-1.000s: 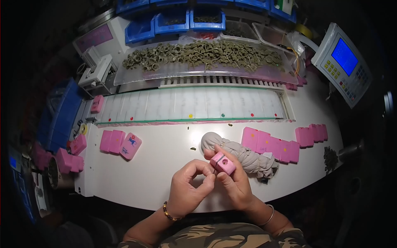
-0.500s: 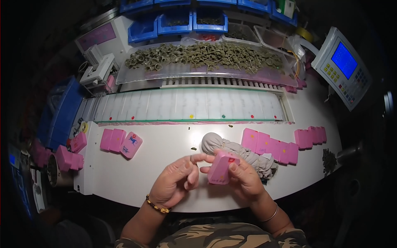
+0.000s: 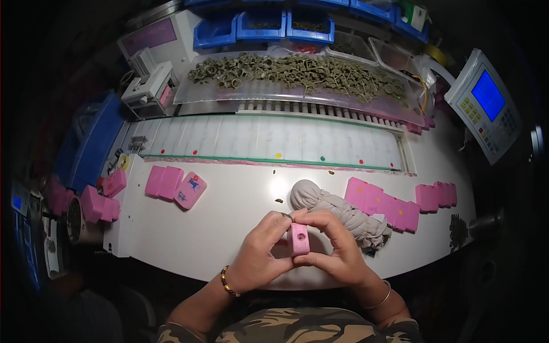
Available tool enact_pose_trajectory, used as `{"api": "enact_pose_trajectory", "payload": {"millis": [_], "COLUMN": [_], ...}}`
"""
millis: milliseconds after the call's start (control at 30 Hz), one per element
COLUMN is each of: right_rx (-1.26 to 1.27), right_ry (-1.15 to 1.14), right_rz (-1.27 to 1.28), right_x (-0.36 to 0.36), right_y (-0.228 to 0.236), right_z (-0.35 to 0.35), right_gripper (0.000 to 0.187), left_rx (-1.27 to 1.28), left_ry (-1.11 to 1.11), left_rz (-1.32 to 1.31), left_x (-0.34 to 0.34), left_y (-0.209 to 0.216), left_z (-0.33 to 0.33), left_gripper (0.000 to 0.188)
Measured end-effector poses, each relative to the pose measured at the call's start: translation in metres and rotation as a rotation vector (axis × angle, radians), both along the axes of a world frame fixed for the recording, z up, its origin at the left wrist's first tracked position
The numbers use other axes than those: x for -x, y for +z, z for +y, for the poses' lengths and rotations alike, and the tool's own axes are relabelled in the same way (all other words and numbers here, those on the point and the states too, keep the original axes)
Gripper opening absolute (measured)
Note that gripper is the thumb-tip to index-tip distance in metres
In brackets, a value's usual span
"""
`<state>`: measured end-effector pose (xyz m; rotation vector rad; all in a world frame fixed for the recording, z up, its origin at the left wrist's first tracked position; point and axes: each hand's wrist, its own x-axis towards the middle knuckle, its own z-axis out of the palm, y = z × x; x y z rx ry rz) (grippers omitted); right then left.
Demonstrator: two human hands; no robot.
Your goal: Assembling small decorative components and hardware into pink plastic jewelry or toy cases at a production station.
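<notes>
- The tabletop (image 3: 229, 228), white and curved, fills the middle of the frame; the work is at its lower centre edge, so keeping the forearms low there should steady the hands.
- A tray of olive rings (image 3: 297, 74) runs across the upper centre, with blue bins (image 3: 260, 26) above it and a control panel (image 3: 486, 106) at the upper right.
- A white slotted rail (image 3: 263, 140) with coloured dots crosses the frame just below the tray.
- Pink blocks lie in a row (image 3: 389, 203) at right centre and a smaller group (image 3: 171, 184) at left centre, well apart from the hands.
- A knotted grey rag (image 3: 337, 208) lies just above and right of the hands.
- The left hand (image 3: 260, 254) has its fingers clamped on the left side of the block; a ring shows on one finger and a bead bracelet (image 3: 227, 282) on the wrist.
- The right hand (image 3: 337, 248) has its fingers closed on the right side and top.
- The block (image 3: 299, 238), pink with a round hole facing up, stands on end between both hands at lower centre, above the tabletop edge. A firm pinch on both sides, with the hole kept uncovered and turned toward the eye, looks like the way to handle it well.
- Small olive bits (image 3: 278, 200) lie loose on the tabletop above the hands.
</notes>
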<state>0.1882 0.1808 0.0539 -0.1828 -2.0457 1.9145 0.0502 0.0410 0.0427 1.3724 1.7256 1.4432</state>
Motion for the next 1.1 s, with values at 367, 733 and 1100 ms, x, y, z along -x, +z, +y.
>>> {"api": "enact_pose_trajectory", "payload": {"millis": [367,733,1100], "right_rx": [0.480,0.451,-0.163], "right_ry": [-0.059,-0.089,-0.180], "right_rz": [-0.018,-0.151,0.008], "right_x": [-0.007,-0.005,0.004], "right_y": [-0.001,-0.003,0.007], "right_z": [0.017,0.015,-0.010], "right_gripper": [0.055,0.042,0.028], "left_rx": [0.044,0.367,0.117], "left_ry": [0.172,0.698,-0.149], "left_rz": [-0.787,0.508,-1.262], "left_x": [0.025,0.058,-0.003], "left_y": [0.005,-0.005,0.006], "left_z": [-0.014,-0.037,0.004], "left_gripper": [0.056,0.030,0.039]}}
